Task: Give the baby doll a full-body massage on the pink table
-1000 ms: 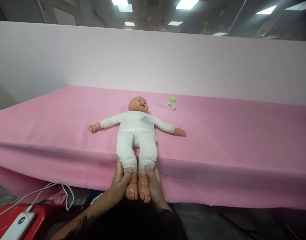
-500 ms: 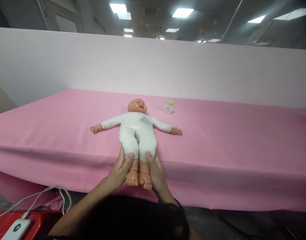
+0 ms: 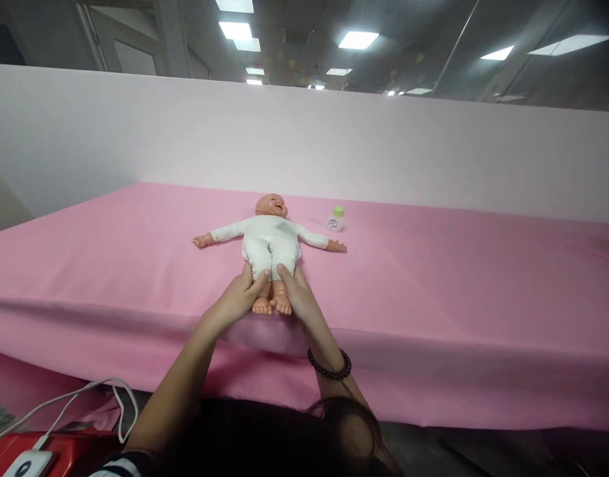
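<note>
A baby doll (image 3: 270, 232) in a white cloth suit lies on its back, head away from me and arms spread to both sides. My left hand (image 3: 240, 291) is closed round the doll's leg on the left, thumb on top near the knee. Around the other leg my right hand (image 3: 298, 291) is closed the same way, its thumb on the white cloth. The doll's bare feet show between my wrists. My fingers under the legs are hidden. A small clear bottle (image 3: 335, 220) with a green cap stands right of the doll's head.
Pink cloth (image 3: 458, 278) covers the table and hangs over its front edge. A white partition (image 3: 304, 139) rises behind it. At the lower left, a white device (image 3: 28, 464) with a cable (image 3: 60, 399) rests on a red surface (image 3: 80, 450).
My hands have moved forward, away from me, and the doll's legs with them. Its knees look more bent and its feet are farther from the table's front edge.
</note>
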The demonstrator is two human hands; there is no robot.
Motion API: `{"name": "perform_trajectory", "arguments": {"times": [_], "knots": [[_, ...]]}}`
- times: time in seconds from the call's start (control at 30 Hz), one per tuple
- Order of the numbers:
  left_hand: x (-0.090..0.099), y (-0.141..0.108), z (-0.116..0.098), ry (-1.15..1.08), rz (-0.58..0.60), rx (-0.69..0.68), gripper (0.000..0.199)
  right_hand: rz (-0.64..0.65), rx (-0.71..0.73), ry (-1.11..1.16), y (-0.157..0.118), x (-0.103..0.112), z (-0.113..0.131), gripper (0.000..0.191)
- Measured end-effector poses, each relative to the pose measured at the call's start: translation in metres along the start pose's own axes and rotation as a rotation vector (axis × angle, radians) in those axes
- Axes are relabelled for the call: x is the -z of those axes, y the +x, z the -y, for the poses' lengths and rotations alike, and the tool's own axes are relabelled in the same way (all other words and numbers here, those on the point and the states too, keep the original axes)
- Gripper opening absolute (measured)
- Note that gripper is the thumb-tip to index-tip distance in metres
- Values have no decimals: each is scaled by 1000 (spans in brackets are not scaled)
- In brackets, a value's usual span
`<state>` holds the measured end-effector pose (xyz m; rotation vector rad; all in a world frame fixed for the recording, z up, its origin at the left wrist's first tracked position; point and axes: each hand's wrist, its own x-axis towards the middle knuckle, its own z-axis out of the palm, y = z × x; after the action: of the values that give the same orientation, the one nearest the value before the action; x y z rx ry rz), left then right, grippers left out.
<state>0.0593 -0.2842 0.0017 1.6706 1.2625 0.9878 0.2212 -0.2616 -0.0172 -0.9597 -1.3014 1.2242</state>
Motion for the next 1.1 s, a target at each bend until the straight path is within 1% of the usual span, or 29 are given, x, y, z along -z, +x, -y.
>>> {"name": "perform_trajectory", "arguments": {"times": [0.13, 0.27, 0.37, 0.43, 0.53, 0.57, 0.6, 0.67, 0.73, 0.8, 0.87, 1.0, 1.1], "knots": [[2, 5, -4, 77, -1, 8, 63, -6, -8, -106, 7, 7, 2, 52], [3, 6, -2, 113, -72, -70, 53, -12, -3, -215, 4, 12, 0, 50], [2, 4, 6, 118, -153, -49, 50, -14, 13, -284, 1, 14, 1, 52], [1, 1, 13, 86, -210, -42, 53, -26, 28, -320, -3, 14, 3, 54], [3, -11, 23, 54, -254, -94, 59, -9, 73, -320, -15, 17, 7, 54], [5, -17, 25, 53, -237, -121, 60, 20, 83, -297, -21, 19, 9, 57], [8, -23, 27, 61, -196, -143, 62, 60, 80, -268, -28, 21, 11, 65], [16, -35, 28, 116, -66, -183, 67, 142, 49, -231, -41, 28, 14, 93], [23, -44, 26, 207, 66, -219, 75, 223, 12, -261, -52, 35, 16, 118], [27, -48, 24, 294, 133, -248, 83, 296, 2, -341, -57, 42, 17, 129], [26, -48, 22, 341, 125, -270, 82, 317, 18, -410, -57, 46, 16, 124], [22, -45, 20, 321, 48, -298, 63, 258, 89, -466, -52, 50, 11, 98], [24, -46, 18, 279, 69, -291, 60, 261, 118, -453, -50, 51, 8, 94]]}}
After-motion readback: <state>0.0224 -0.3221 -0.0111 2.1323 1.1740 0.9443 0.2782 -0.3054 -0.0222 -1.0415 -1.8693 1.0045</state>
